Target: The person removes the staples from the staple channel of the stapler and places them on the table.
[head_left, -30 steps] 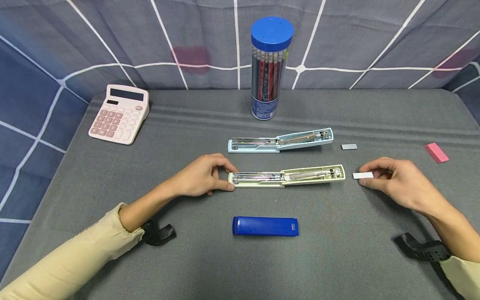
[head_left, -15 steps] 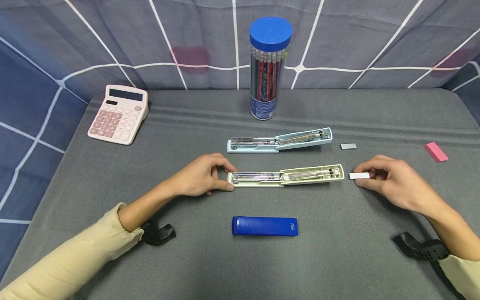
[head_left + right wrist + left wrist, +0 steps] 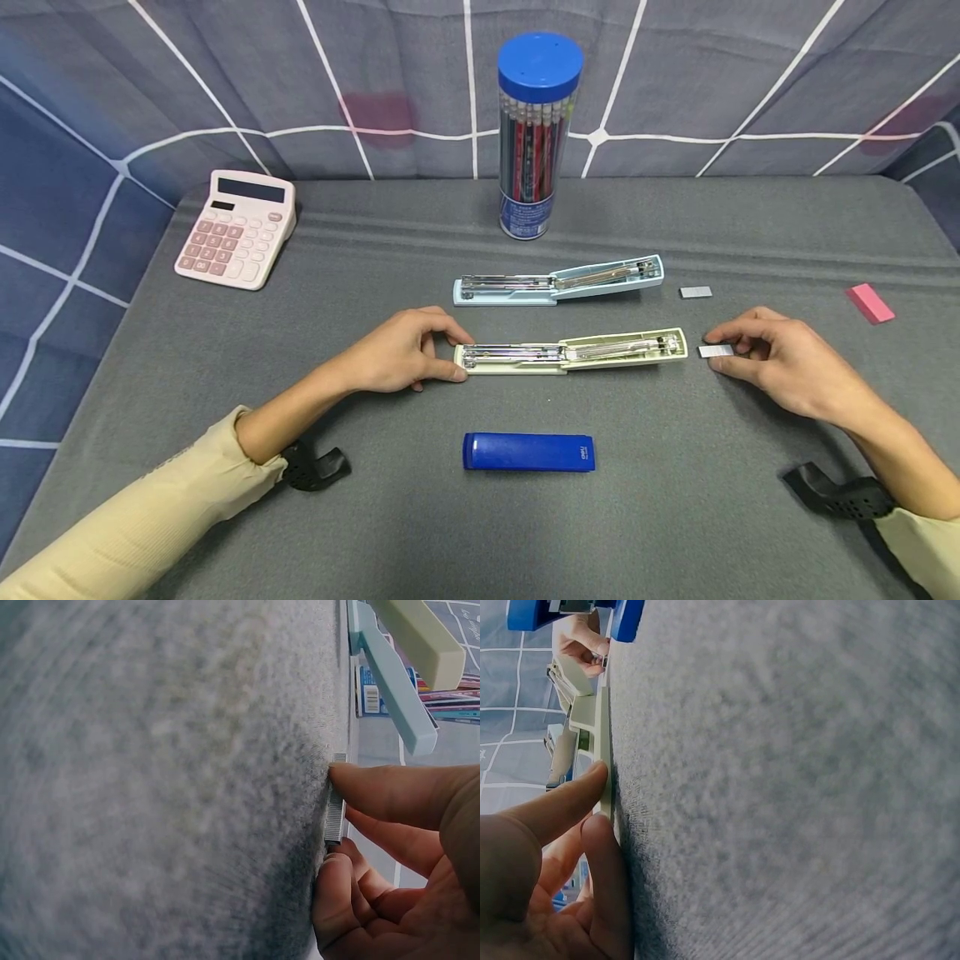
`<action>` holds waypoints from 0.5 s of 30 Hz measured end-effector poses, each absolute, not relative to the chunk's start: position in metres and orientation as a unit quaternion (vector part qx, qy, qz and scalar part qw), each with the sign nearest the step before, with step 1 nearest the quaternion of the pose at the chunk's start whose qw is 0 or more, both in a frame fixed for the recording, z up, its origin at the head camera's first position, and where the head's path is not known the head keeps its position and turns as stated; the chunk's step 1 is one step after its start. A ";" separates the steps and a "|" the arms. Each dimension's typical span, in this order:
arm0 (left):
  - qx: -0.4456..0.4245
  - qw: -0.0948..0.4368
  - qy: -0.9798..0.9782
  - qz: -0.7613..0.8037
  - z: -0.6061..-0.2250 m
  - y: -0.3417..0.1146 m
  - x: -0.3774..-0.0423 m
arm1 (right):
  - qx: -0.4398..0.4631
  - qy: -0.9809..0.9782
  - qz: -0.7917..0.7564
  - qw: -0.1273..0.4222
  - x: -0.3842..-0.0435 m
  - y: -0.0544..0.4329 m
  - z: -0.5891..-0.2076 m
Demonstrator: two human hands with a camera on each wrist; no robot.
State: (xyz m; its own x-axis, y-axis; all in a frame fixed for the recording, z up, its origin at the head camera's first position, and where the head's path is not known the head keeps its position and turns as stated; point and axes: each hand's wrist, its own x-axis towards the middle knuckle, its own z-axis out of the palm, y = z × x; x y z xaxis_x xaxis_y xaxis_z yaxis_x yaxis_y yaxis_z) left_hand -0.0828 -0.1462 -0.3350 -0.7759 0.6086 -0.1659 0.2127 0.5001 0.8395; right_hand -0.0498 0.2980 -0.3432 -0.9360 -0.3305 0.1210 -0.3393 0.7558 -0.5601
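A pale green stapler lies opened out on the grey tabletop. My left hand grips the left end of its base between thumb and fingers. Off its right end, a strip of staples is pinched by my right hand. In the right wrist view the staple strip is down at the cloth, with the thumb on it. Behind lies a light blue stapler, also opened out, and a second strip of staples is to its right. A closed blue stapler lies in front.
A clear tub of pencils with a blue lid stands at the back. The pink calculator is at the far left. At the right lies a pink eraser. Grid-patterned cloth hangs behind the table.
My right hand has shifted slightly left with the staples, toward the green stapler. The strip's visible face has turned from white to grey. My left hand keeps its grip.
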 end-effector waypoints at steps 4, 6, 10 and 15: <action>0.248 0.227 0.835 0.437 -0.336 -0.146 -0.083 | 0.184 -0.937 0.298 0.005 -0.048 0.298 -0.343; 0.248 0.227 0.835 0.437 -0.336 -0.146 -0.083 | 0.185 -0.936 0.300 0.005 -0.048 0.299 -0.344; 0.248 0.227 0.835 0.436 -0.335 -0.146 -0.083 | 0.187 -0.934 0.304 0.005 -0.049 0.300 -0.344; 0.246 0.231 0.834 0.436 -0.335 -0.146 -0.083 | 0.188 -0.933 0.308 -0.002 -0.049 0.300 -0.342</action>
State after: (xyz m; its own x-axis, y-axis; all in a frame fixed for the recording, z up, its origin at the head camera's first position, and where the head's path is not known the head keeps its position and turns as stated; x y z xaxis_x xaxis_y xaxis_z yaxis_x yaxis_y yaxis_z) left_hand -0.0834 -0.1464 -0.3350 -0.7726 0.6116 -0.1705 0.2096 0.4991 0.8408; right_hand -0.0490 0.3001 -0.3417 -0.9290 -0.3524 0.1127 -0.3503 0.7397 -0.5746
